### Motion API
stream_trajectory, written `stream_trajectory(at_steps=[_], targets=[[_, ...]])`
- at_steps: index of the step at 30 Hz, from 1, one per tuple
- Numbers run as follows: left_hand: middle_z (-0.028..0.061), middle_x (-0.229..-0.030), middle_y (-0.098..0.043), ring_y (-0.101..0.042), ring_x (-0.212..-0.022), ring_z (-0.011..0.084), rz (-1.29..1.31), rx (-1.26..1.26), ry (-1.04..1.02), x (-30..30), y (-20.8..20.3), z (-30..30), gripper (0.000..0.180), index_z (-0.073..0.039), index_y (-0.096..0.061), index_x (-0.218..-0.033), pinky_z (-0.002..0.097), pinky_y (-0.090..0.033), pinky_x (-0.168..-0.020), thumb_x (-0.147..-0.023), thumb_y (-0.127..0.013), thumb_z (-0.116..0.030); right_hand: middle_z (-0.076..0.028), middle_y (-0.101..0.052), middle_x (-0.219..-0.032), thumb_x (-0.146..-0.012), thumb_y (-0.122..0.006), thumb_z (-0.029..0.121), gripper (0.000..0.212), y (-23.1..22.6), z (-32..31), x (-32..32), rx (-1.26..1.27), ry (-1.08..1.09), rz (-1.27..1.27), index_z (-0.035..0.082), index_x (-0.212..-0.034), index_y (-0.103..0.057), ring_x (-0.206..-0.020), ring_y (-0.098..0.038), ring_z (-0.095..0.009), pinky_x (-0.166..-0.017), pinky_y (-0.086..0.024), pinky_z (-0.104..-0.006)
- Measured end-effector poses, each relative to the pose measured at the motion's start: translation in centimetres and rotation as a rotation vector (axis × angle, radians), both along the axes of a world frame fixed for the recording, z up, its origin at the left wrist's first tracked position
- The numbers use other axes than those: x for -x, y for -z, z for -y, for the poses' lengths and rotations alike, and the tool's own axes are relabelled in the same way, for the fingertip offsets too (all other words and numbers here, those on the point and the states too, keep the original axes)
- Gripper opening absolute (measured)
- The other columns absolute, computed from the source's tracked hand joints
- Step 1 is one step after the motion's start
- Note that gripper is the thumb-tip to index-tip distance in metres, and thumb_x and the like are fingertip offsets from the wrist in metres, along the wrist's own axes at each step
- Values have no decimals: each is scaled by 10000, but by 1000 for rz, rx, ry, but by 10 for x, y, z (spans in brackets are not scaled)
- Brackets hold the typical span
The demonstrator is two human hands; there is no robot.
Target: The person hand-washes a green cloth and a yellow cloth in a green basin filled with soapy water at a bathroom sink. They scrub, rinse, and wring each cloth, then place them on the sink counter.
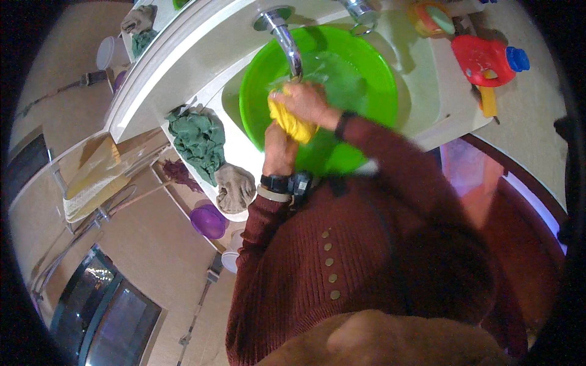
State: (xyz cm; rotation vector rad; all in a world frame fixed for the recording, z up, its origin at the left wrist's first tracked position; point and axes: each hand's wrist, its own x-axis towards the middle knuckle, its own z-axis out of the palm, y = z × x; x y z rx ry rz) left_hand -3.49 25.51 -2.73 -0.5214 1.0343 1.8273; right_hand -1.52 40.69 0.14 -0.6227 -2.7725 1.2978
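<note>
A bunched yellow cloth [297, 129] is held between both hands, over the near left part of a bright green basin [386, 73]. My right hand [307, 102] is closed round the cloth's upper end, right beneath the spout of a chrome tap [285, 44]. Lower down, my left hand [281, 151] grips the same cloth, its fingers partly hidden by the fabric. Water with some pale froth lies in the basin. A dark band circles my right wrist; my left wrist carries a black watch-like strap and a pale bangle.
The basin stands in a white sink [421, 91]. Left of it, a crumpled green cloth [200, 141] and a greyish-beige cloth [235, 188] lie on the counter. A red bottle with a blue cap [485, 61] is at the right. A purple bowl [207, 221] sits lower left.
</note>
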Motion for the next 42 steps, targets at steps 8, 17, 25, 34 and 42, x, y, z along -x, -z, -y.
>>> stream_trajectory(at_steps=[8,17,25,34,42], targets=[[179,-1480,-469,-492,-1287,398,-82,244,52,12,-27,17,684,-109,-411,-1499,673,-411,-1052,-963,-680,-440,-263,-556,-1252,-930,-655,290,534,71,-34,-13,-381,152,96,152,-1417,-485,-1116,-579,-392,-928,-484,-496],[117,-1242,-640,-640,-1100,271,-336,-14,318,15,19,23,389,-36,-531,-1344,413,-538,-971,-1097,-362,-284,-171,-700,-898,-956,-660,386,384,7,38,-42,580,-185,-136,9,-1025,-684,-793,-689,-298,-725,-539,-398],[142,-1367,-579,-590,-1184,325,-180,65,2,11,-41,1,427,-29,-481,-1403,583,-476,-1012,-1043,-566,-243,-222,-623,-1148,-952,-618,444,465,35,-34,-6,-173,-34,39,137,-1300,-634,-1032,-614,-415,-889,-490,-537],[144,-1400,-521,-542,-1215,336,-103,105,130,9,17,18,626,-51,-391,-1487,518,-490,-988,-987,-659,-315,-113,-701,-1052,-920,-681,151,374,62,2,-21,873,23,3,13,-1250,-569,-936,-675,-224,-812,-552,-343],[87,-1218,-661,-641,-1131,266,-428,258,289,11,10,16,340,-68,-562,-1325,412,-547,-948,-1058,-499,-267,-198,-719,-1094,-932,-695,444,468,-24,21,-22,324,4,-141,34,-1156,-710,-1027,-697,-329,-910,-540,-428]])
